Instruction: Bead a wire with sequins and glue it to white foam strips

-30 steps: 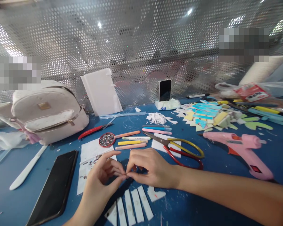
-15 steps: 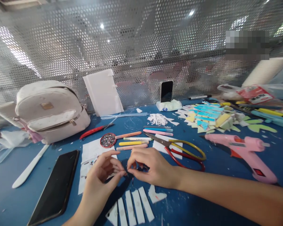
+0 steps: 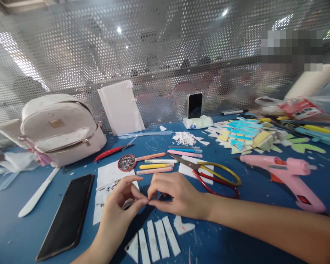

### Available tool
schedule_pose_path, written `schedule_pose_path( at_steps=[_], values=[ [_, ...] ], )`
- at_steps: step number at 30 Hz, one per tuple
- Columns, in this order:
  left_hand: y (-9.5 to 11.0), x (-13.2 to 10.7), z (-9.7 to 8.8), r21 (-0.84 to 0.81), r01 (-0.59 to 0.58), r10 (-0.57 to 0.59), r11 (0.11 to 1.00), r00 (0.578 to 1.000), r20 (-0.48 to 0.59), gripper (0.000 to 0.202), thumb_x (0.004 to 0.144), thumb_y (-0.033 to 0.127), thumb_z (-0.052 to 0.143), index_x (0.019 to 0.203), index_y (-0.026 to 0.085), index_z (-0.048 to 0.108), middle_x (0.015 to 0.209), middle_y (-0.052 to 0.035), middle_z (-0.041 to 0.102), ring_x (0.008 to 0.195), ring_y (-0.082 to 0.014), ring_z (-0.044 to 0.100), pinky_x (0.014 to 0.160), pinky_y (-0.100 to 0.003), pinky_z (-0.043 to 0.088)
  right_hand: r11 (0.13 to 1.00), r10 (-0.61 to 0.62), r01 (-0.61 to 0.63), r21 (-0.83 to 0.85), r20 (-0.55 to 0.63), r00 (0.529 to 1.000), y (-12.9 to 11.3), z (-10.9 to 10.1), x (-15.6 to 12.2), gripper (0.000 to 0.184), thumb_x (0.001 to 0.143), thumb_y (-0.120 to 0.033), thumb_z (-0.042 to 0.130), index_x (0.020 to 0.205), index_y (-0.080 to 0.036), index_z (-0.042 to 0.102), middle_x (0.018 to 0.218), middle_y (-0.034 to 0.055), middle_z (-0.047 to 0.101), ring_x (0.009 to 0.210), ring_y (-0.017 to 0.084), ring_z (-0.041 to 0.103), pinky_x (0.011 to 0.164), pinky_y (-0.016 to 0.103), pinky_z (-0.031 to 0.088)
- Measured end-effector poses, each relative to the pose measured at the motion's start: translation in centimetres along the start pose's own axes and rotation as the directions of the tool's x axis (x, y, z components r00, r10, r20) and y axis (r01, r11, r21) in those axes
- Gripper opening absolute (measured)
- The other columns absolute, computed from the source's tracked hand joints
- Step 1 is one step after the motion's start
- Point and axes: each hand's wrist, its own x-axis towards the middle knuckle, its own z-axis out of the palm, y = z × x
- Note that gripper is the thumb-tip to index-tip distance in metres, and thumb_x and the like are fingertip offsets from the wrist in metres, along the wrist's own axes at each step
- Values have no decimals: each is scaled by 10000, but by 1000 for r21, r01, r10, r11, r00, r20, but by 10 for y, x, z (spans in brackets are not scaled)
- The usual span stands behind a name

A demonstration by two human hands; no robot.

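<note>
My left hand (image 3: 121, 209) and my right hand (image 3: 176, 194) meet fingertip to fingertip just above the blue table (image 3: 236, 227). Both pinch something tiny between thumb and forefinger; it is too small to name. Just below them lies a row of several white strips (image 3: 154, 244) and a white scrap (image 3: 183, 225). Under my left hand sits a white sheet (image 3: 107, 179) with small beads scattered on it.
A black phone (image 3: 67, 214) lies at the left, a white knife-shaped tool (image 3: 37, 194) beyond it. Scissors (image 3: 209, 174), coloured pens (image 3: 156, 165), a bead dish (image 3: 126, 162), a pink glue gun (image 3: 283, 176), foam scraps (image 3: 244, 137) and a beige backpack (image 3: 60, 128) ring the hands.
The hands stay pinched together at the fingertips with only slight finger shifts. The view has drifted a little; nothing on the table moved.
</note>
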Motion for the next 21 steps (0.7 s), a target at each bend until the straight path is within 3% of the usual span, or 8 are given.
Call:
schedule_pose_path(
  at_steps=[3,6,10,13,16,19,21],
  values=[
    [2,-1,0,18,-5,5,1000,1000,-5,353,751,136,676,1079,215,572,601,76,600,615,-120,598,667,-240,460,999,18,-18,27,-3,1000,0,0,0,60,878,-145,583,833,-185,576,771,-9,591,691,122,522,628,241,405],
    [5,-3,-1,76,-24,26,997,1000,-16,324,763,130,655,1068,211,580,620,66,604,627,-123,604,668,-240,467,989,140,-136,63,-62,988,1,-1,0,60,863,-150,598,835,-188,561,773,-19,576,655,112,492,615,240,392],
    [5,-8,-2,167,-68,67,984,998,8,292,781,125,629,1053,227,593,646,56,609,640,-129,602,652,-238,475,914,389,-349,208,-195,901,5,-1,2,47,908,-187,531,861,-194,527,824,-8,565,684,118,515,608,233,403],
    [3,-11,-2,201,-120,125,972,992,-8,298,807,130,601,1079,249,578,679,55,611,652,-131,595,670,-247,474,866,476,-405,294,-231,849,8,-2,4,69,935,-205,487,871,-197,512,853,-4,553,713,123,541,644,243,423],
    [0,-9,-4,223,-156,161,962,987,-2,326,835,136,578,1132,260,527,713,50,616,678,-138,596,679,-258,471,880,434,-370,298,-188,881,7,-4,5,85,947,-214,488,883,-195,540,870,2,580,766,134,560,677,248,427],
    [-2,-5,-5,248,-170,173,954,985,9,340,844,143,587,1149,258,490,706,54,601,678,-141,595,672,-258,470,933,286,-268,240,-43,957,5,-5,4,61,918,-252,593,909,-192,603,896,5,635,801,139,570,704,245,426],
    [-2,-2,-6,261,-174,180,950,984,-1,345,843,152,602,1149,256,481,686,60,587,655,-137,583,657,-253,464,960,205,-207,187,29,978,6,-3,3,91,869,-261,677,908,-191,633,872,0,657,788,139,576,730,251,429]
  ],
)
